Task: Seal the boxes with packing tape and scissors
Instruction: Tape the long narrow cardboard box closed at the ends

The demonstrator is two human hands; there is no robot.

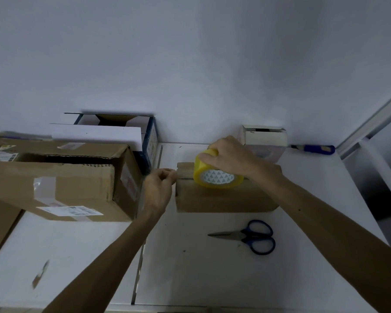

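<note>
Counter (pixel 212 279): white surface carrying all the items listed.

Large cardboard box (pixel 66 184): on the left. Its top flaps are not fully closed and a dark gap shows between them. Old tape and labels are on its faces. Judged unsealed.

Blue-and-white carton (pixel 149 141): stands open behind the large box, against the wall.

Small cardboard box (pixel 224 197): at the centre of the counter, flaps down. This is the box being worked on.

White box (pixel 264 137): at the back right, lid ajar, apart from the work.

Right hand (pixel 228 154): fingers curled over the tape roll from above, gripping it.

Left hand (pixel 158 188): at the small box's upper left edge. The fingers are drawn together in a pinch, apparently on the tape end (pixel 177 170). The strip is clear and hard to make out.

Tape roll (pixel 212 175): yellow, standing on edge on top of the small box, towards its left half.

Scissors (pixel 253 237): blue-handled, blades together, lying on the counter just in front of the small box. Neither hand touches them.

Blue-handled tool (pixel 314 149): lies at the far right by the wall. Its type cannot be told.

Assessment: the step in hand is laying the first strip along the small box's seam. The next move calls for the left fingers to anchor the end firmly while the roll is drawn rightward across the top and over the far edge. One hand must then be freed for the scissors. Risk: the strip may lift or run skewed off the seam.
</note>
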